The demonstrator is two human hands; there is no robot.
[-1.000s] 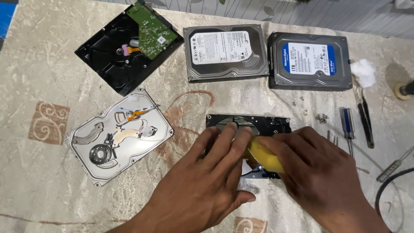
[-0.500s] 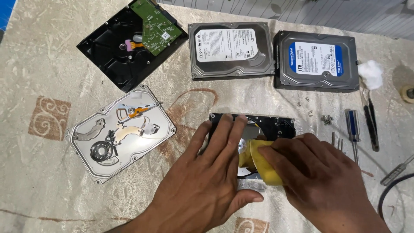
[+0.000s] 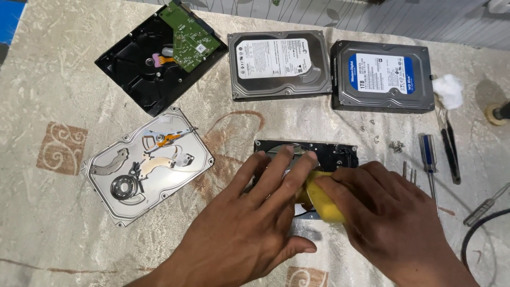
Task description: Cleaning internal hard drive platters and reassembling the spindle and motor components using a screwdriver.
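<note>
— What carries it all?
— A bench [image 3: 48,223] under a pale patterned cloth. The opened black hard drive [image 3: 340,154] lies under both hands, near the front edge.
— And beyond the grip?
— Two closed drives, a grey drive [image 3: 279,64] and a blue-labelled drive [image 3: 382,77], lie well past it. A black drive base with a green circuit board [image 3: 190,37] is further out to the left. A silver drive lid [image 3: 149,165] sits just left.
— The hands?
— The left hand [image 3: 255,223] presses flat, fingers spread, holding nothing. The right hand [image 3: 382,218] has its grip closed on a yellow cloth [image 3: 324,202], touching the drive.
— Smaller bits?
— A blue screwdriver [image 3: 427,154] and loose screws [image 3: 396,145] lie to the right.
</note>
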